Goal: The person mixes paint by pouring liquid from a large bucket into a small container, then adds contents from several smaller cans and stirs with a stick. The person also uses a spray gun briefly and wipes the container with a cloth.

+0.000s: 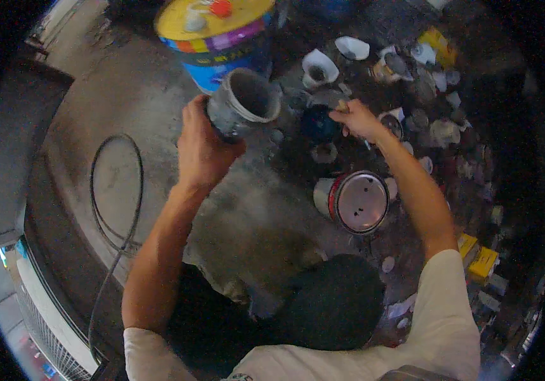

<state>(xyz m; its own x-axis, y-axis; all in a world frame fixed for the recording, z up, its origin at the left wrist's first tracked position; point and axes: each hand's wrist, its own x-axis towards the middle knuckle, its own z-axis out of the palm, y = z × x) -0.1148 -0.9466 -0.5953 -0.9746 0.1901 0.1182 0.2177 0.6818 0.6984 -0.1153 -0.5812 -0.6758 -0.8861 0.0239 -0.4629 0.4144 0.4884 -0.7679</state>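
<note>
- Head view: left hand [208, 149] grasping a grey cup [225, 113], fingers and thumb wrapped round its outer wall; cup held up off the floor, mouth tipped toward the right. Inside looks dark; cannot tell whether anything is in it.
- Right hand [358, 120] reaching forward, fingers pinched on a small tan piece [342, 106], perhaps a handle end. Rest of it too blurred to make out.
- Dark blue round container [319, 125] just beside the right fingertips, between the two hands; contact with the tan piece cannot be told.
- Blue bucket with a yellow lid [212, 18] beyond the cup, partly hidden by it; red-orange piece on top.
- Metal tin [361, 203] with a red band, nearer the body, below the right hand; dark spots on its round face. Neither hand on it.
- White paper cups [319, 68] and other litter crowd the floor ahead and to the right; black hose [141, 184] looped at left, well apart from the hands.
- Step in hand, as I judge it: left holds the cup ready, right handles the small piece by the blue container.
- Next move, my reading, calls for a steady left grip, careful control of the cup's tilt, and a right-hand path clear of the crowded cups.
</note>
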